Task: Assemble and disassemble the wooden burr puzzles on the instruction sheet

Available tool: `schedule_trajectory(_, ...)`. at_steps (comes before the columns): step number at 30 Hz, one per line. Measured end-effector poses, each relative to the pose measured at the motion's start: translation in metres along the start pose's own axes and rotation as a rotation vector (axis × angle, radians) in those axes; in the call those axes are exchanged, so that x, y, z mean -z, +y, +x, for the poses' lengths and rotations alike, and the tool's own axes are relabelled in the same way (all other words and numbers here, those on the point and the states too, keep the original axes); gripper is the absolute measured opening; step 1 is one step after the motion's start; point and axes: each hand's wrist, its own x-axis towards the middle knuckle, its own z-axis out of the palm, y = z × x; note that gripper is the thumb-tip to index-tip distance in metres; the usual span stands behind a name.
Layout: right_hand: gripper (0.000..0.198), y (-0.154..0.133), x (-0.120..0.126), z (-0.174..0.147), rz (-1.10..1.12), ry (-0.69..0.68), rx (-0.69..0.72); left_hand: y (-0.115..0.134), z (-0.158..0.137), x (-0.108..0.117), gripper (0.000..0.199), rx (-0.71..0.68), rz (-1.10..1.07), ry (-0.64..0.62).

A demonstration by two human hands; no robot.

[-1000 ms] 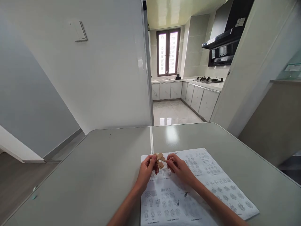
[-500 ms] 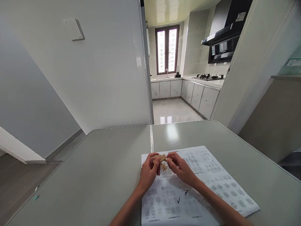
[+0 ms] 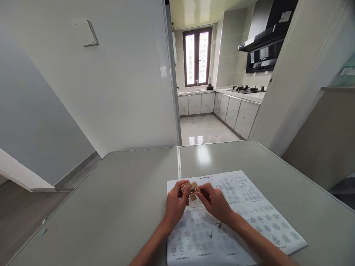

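A small wooden burr puzzle [image 3: 193,186] of interlocking light-brown bars is held above a printed sheet. My left hand [image 3: 176,199] is closed on its left side, thumb in front and fingers behind. At the right side, my right hand [image 3: 215,201] pinches the end of a bar between thumb and forefinger. Beneath both hands lies the instruction sheet [image 3: 199,229], printed with rows of small grey diagrams and a few dark pen marks. My fingers hide part of the puzzle.
The sheet lies on a grey-green table [image 3: 124,207] with a pale seam [image 3: 179,162] down its middle. A white wall [image 3: 133,81] stands behind the table on the left. Beyond a doorway is a kitchen with white cabinets [image 3: 233,111] and a gas hob [image 3: 246,89].
My right hand has moved slightly left, closer to the puzzle. The bar at its fingertips now sits nearer the rest of the puzzle. My left hand keeps its hold.
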Motion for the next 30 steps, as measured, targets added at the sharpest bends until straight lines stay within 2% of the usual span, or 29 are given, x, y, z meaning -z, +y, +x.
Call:
schedule_trajectory(10, 0.02, 0.0, 0.0, 0.001, -0.046, 0.024, -0.008, -0.002, -0.003, -0.001, 0.046, -0.074, 0.045, -0.003)
schedule_trajectory(18, 0.019, -0.005, 0.005, 0.003, -0.089, -0.014, 0.102, -0.005, -0.002, 0.004, 0.038, -0.202, 0.212, -0.019)
schedule_trajectory(23, 0.02, -0.009, 0.008, 0.004, -0.195, -0.035, 0.169, -0.01, -0.001, 0.004, 0.036, -0.278, 0.296, -0.03)
schedule_trajectory(27, 0.016, -0.012, 0.008, 0.004, -0.159, -0.013, 0.241, -0.012, -0.001, 0.004, 0.036, -0.338, 0.361, -0.116)
schedule_trajectory(30, 0.013, -0.013, 0.007, 0.003, -0.08, 0.006, 0.221, -0.01, -0.003, 0.004, 0.037, -0.319, 0.362, -0.184)
